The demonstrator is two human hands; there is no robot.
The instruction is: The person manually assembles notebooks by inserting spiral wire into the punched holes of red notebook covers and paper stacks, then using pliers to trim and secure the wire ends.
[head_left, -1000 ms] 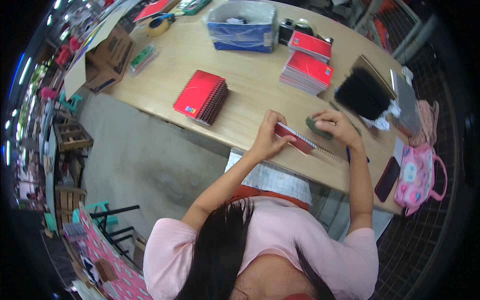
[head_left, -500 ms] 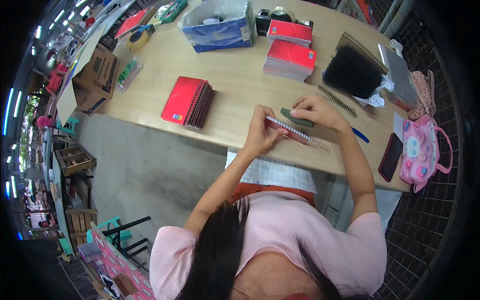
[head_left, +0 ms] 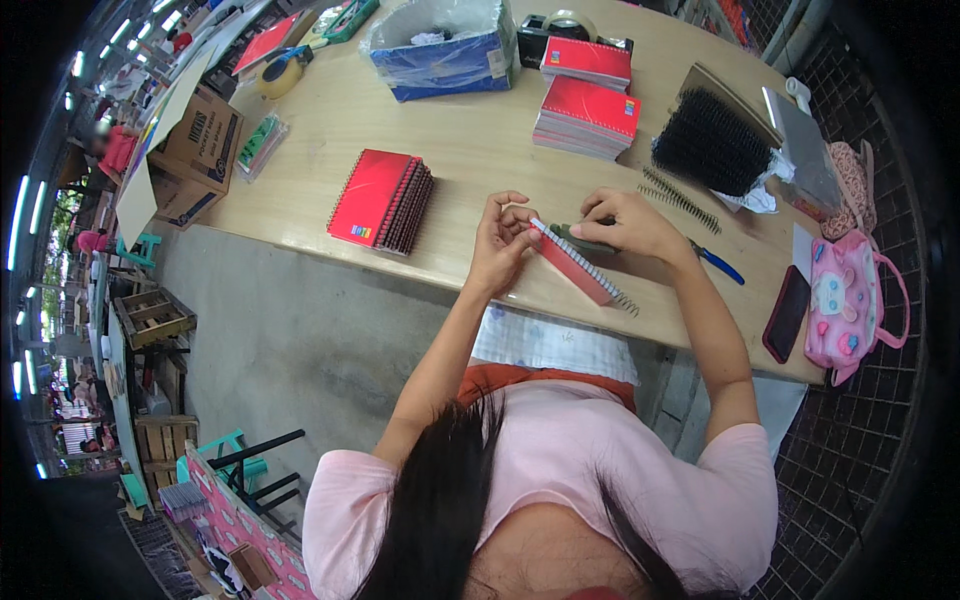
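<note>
My left hand (head_left: 503, 245) pinches the far left end of a small red notebook (head_left: 577, 268), held on edge near the table's front edge. A metal spiral coil (head_left: 626, 303) runs along its white-edged binding and sticks out past the right end. My right hand (head_left: 632, 224) is closed on a dark green, rounded object (head_left: 595, 243), laid against the binding near my left fingers; its kind I cannot make out. Just right of that hand lies a blue-handled pair of pliers (head_left: 722, 267). A loose coil (head_left: 680, 200) rests beyond it.
Spiral-bound red notebooks (head_left: 375, 200) stand stacked to the left. More red notebooks (head_left: 585, 115) sit at the back, near a plastic-lined blue box (head_left: 440, 65) and a tape dispenser (head_left: 570, 30). Black coils (head_left: 712, 142), a phone (head_left: 787, 314) and a pink bag (head_left: 843, 300) are to the right.
The notebook has tilted, its right end swinging toward me, so more red cover shows. My left hand has shifted left to its end; my right hand and the green object have moved slightly.
</note>
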